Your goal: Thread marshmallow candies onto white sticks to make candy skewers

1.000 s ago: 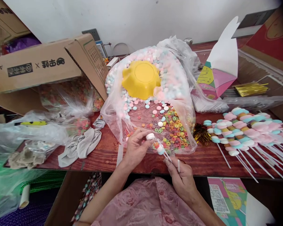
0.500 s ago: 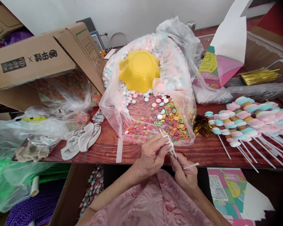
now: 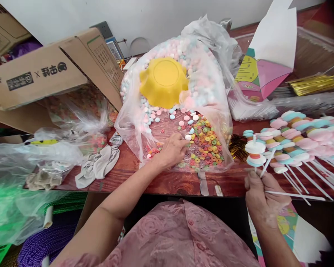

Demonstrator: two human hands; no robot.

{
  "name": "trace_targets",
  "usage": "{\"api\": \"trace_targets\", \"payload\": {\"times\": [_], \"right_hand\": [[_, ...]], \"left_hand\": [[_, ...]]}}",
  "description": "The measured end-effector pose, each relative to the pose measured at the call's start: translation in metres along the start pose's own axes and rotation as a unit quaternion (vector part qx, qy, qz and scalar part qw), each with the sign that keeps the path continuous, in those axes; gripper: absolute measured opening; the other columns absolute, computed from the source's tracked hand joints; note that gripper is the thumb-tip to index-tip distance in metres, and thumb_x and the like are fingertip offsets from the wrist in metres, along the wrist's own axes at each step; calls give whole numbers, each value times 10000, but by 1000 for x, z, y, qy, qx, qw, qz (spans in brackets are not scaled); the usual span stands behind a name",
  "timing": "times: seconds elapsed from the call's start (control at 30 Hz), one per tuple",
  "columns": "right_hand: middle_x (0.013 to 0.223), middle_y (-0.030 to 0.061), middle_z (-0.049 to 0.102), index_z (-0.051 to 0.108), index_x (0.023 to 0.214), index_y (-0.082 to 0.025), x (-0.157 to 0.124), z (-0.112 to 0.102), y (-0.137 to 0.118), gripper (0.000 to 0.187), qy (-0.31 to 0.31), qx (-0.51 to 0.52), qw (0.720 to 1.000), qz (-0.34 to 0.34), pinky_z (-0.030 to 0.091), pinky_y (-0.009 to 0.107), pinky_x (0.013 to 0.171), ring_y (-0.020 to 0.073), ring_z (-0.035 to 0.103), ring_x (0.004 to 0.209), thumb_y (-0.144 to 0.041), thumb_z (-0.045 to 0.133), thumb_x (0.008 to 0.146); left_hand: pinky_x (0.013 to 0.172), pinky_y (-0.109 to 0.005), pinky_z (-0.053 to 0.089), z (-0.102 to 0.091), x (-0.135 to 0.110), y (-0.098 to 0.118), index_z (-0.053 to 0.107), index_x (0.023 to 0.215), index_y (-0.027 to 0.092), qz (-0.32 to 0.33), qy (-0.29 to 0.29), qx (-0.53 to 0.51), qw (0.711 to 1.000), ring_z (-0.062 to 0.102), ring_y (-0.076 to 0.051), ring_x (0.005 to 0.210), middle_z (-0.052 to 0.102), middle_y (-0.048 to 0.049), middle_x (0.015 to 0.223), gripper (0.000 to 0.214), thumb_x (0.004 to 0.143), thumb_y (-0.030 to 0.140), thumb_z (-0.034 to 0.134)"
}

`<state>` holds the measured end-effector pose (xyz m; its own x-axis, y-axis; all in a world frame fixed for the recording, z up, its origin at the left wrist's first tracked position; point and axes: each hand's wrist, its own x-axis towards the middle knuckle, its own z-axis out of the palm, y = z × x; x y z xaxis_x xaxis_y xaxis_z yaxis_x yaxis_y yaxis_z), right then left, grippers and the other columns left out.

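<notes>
My left hand (image 3: 173, 150) reaches into the clear plastic bag (image 3: 140, 146), fingers bent together and pointing down among the colourful cereal rings (image 3: 208, 142). Anything between those fingertips is too small to make out. A white marshmallow piece (image 3: 188, 137) lies just beyond them. At the right, my right hand (image 3: 264, 194) is closed around several thin white sticks (image 3: 295, 195). One of them stands upright, threaded with white and blue marshmallow discs (image 3: 255, 147) and an orange-red ring. Beside it lies a pile of finished-looking marshmallow skewers (image 3: 303, 137).
A yellow wavy-edged bowl (image 3: 165, 81) sits upside down on pink, blue and white marshmallows. An open cardboard box (image 3: 58, 70) stands left, near a grey cloth (image 3: 100, 167). Gold twist ties (image 3: 313, 84) lie back right. The table's front edge (image 3: 167, 191) crosses below my left forearm.
My hands, together at the table edge before, have parted. The left has gone forward into the bag; the right has moved right with the sticks, turning the threaded one upright.
</notes>
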<state>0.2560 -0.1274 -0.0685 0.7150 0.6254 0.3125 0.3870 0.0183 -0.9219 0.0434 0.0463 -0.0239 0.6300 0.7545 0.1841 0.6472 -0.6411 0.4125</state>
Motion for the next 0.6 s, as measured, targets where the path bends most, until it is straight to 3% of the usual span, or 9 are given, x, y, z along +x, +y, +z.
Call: {"api": "trace_targets", "payload": {"times": [0.07,0.17,0.23,0.33,0.43,0.6], "right_hand": [[586,-35,477,683,800,-160,4,4,2,284,9,44,999,16,343,278,493,108,421,509,-431,667,884],[569,-47,457,681,832,-160,7,7,3,268,2,95,994,53,322,271,477,97,405,489,-426,684,867],[573,-49,455,677,850,-165,7,8,3,259,3,107,992,69,316,266,468,96,406,487,-423,688,863],[572,-51,451,672,840,-172,7,7,2,255,-3,122,989,81,312,263,467,96,402,490,-425,700,852],[574,-51,452,676,842,-168,6,6,3,261,-9,108,991,79,327,267,480,98,408,499,-428,695,857],[577,-42,464,670,822,-162,5,7,8,313,-10,67,996,64,346,285,493,108,421,506,-472,671,870]], "left_hand": [[788,-372,482,8,3,2,768,905,181,7,-22,49,999,565,-249,929,628,-111,926,193,878,135,583],[789,-363,477,13,-2,4,766,892,170,28,-1,40,999,565,-244,936,641,-112,911,214,881,115,560],[803,-349,479,10,-6,0,765,876,169,20,35,-29,999,584,-221,902,664,-92,874,193,879,134,576],[760,-302,494,5,-6,-11,770,890,173,-59,61,-183,979,625,-174,791,704,-50,824,165,852,164,610],[672,-267,481,2,1,-20,775,820,172,-112,14,-236,965,622,-153,682,706,-15,740,176,816,156,600],[750,-300,482,3,10,-19,772,790,178,-64,-40,-140,987,621,-175,747,716,-30,796,196,814,131,583]]}}
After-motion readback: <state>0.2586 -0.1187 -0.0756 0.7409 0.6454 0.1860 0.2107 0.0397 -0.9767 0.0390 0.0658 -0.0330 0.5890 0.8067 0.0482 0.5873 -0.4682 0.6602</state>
